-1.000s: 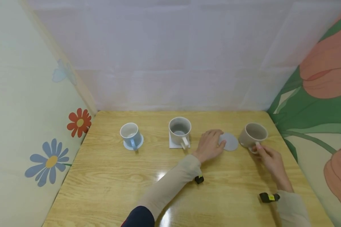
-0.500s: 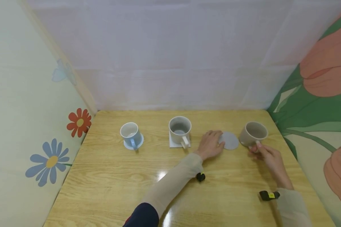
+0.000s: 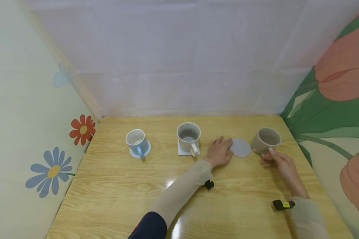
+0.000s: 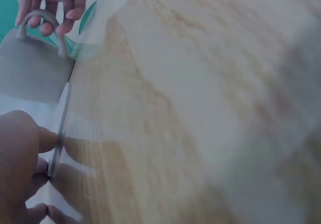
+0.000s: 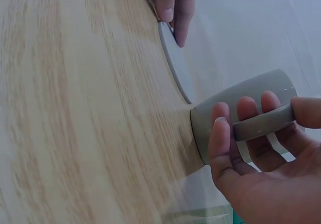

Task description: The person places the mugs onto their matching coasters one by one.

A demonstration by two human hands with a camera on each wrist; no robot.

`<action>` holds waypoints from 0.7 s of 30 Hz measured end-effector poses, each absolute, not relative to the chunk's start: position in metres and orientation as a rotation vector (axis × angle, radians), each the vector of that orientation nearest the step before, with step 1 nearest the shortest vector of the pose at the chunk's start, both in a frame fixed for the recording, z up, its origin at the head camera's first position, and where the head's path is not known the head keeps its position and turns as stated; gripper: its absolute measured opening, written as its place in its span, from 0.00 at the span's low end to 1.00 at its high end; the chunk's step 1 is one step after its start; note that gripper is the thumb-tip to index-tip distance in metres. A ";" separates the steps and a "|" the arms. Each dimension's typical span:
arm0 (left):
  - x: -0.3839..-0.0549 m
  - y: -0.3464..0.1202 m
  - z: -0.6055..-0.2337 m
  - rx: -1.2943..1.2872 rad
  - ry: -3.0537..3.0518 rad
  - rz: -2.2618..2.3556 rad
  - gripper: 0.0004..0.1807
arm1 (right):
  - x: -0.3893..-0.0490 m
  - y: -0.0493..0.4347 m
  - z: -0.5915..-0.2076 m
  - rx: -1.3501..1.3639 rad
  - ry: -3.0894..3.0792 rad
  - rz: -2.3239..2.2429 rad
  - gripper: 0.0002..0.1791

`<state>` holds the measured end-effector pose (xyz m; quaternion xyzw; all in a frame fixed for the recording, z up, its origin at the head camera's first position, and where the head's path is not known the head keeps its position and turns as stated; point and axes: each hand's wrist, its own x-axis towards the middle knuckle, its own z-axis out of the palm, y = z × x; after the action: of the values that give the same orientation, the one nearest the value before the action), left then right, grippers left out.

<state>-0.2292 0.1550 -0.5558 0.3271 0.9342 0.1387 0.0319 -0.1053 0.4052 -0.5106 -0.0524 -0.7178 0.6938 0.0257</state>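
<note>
My left hand (image 3: 219, 152) lies low over the table with its fingers extended, fingertips at the left edge of a round grey coaster (image 3: 241, 147). In the left wrist view the thumb and fingers (image 4: 47, 138) touch the rim of that coaster, which lies flat. To its right stands a grey-beige mug (image 3: 266, 141), upright on the bare table close beside the coaster. My right hand (image 3: 284, 166) holds this mug by its handle (image 5: 263, 123), with fingers hooked through the loop and the thumb on its upper end.
A larger whitish mug (image 3: 189, 136) stands on a square white coaster (image 3: 183, 153), left of my left hand. Farther left, a blue mug (image 3: 139, 142) sits on a round pale-blue coaster (image 3: 148, 152). Cloth-covered walls enclose the wooden table (image 3: 113, 186) at the back and sides.
My left thumb has drawn in from the coaster's near edge, and the fingers have flattened slightly. My right fingers have settled into the mug's handle; the mugs and coaster stay essentially in place.
</note>
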 end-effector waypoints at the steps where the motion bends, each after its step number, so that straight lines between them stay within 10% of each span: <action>1: -0.229 0.155 -0.556 1.003 2.877 0.437 0.30 | -0.106 0.405 -0.511 -0.150 -2.208 2.161 0.23; 21: -0.233 0.152 -0.564 0.955 2.790 0.695 0.30 | -0.107 0.400 -0.515 -0.055 -2.044 2.245 0.22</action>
<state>-0.2329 0.1515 -0.5644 0.3147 0.9194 0.2291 0.0561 -0.1068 0.4003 -0.5147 -0.0181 -0.6722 0.7383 0.0527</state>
